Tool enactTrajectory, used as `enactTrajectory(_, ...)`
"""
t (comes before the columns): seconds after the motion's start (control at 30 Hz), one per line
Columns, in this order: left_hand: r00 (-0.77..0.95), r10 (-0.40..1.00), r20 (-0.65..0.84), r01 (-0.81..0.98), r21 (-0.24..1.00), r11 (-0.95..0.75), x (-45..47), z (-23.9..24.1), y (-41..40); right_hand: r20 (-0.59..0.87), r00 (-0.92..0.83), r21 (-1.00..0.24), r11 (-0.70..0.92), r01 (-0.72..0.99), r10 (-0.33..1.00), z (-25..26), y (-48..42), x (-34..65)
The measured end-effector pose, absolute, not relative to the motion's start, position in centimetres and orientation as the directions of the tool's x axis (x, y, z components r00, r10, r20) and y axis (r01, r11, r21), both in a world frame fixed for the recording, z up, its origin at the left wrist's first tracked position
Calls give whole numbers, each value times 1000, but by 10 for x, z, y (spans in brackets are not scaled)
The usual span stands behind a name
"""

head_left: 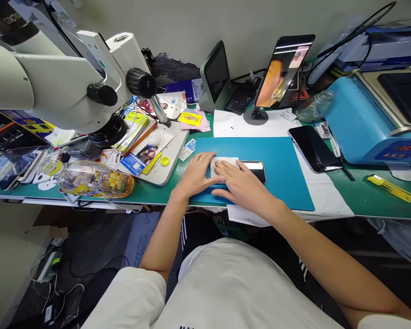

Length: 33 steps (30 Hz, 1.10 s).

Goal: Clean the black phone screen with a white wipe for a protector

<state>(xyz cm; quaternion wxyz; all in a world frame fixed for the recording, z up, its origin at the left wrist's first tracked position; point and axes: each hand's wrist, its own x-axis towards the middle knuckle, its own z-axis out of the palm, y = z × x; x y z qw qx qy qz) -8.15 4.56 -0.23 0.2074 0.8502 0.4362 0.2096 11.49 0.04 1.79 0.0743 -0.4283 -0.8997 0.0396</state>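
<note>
A smartphone [258,171] with a dark, shiny face lies on the blue mat [277,153] in front of me. Over its left part is a white wipe or folded tissue [225,161]. My right hand [241,185] rests flat on this white piece, fingers stretched to the left and thumb apart. At the left end of the phone lies my left hand [199,176], with a ring on one finger, its fingers extended and its thumb reaching toward the right hand. The phone's left end is hidden under the hands and the white piece.
A microscope [61,87] overhangs the left side, with a plastic bottle [92,178] lying below it. Behind the mat stands a propped phone [282,73]. To the right are another phone [315,148], a glass jar [315,106], a blue machine [363,123] and a yellow cutter [392,188].
</note>
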Motion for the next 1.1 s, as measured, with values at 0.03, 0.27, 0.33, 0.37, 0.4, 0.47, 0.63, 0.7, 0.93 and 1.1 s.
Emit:
enactTrajectory(0.03, 531, 829, 176, 653, 538, -533, -82, -2, 45, 95, -619, -142, 626, 767, 780, 17, 4, 112)
enactTrajectory(0.27, 534, 826, 182, 647, 542, -537, -82, -3, 46, 121, -620, -144, 632, 762, 775, 18, -12, 118)
enactTrajectory(0.33, 544, 820, 178, 644, 538, -544, -82, -2, 46, 154, -615, -163, 634, 756, 773, 17, -22, 126)
enactTrajectory(0.37, 551, 816, 175, 642, 536, -548, -82, -2, 46, 177, -606, -181, 631, 754, 775, 16, -26, 131)
enactTrajectory(0.4, 557, 812, 173, 639, 534, -553, -82, -1, 46, 204, -592, -202, 625, 754, 780, 14, -28, 136)
enactTrajectory(0.47, 567, 806, 172, 635, 532, -560, -82, 0, 46, 255, -546, -243, 599, 763, 798, 9, -32, 150)
enactTrajectory(0.63, 560, 814, 154, 649, 529, -546, -82, 1, 45, 286, -437, -270, 510, 817, 852, 1, -42, 189)
enactTrajectory(0.7, 553, 819, 153, 657, 525, -541, -81, 1, 45, 271, -414, -262, 481, 837, 869, -1, -47, 199)
enactTrajectory(0.93, 548, 824, 143, 663, 526, -532, -80, 0, 45, 146, -379, -239, 404, 883, 914, -1, -39, 197)
enactTrajectory(1.1, 545, 825, 147, 666, 522, -533, -80, 0, 44, 149, -356, -244, 383, 891, 923, -1, -21, 191)
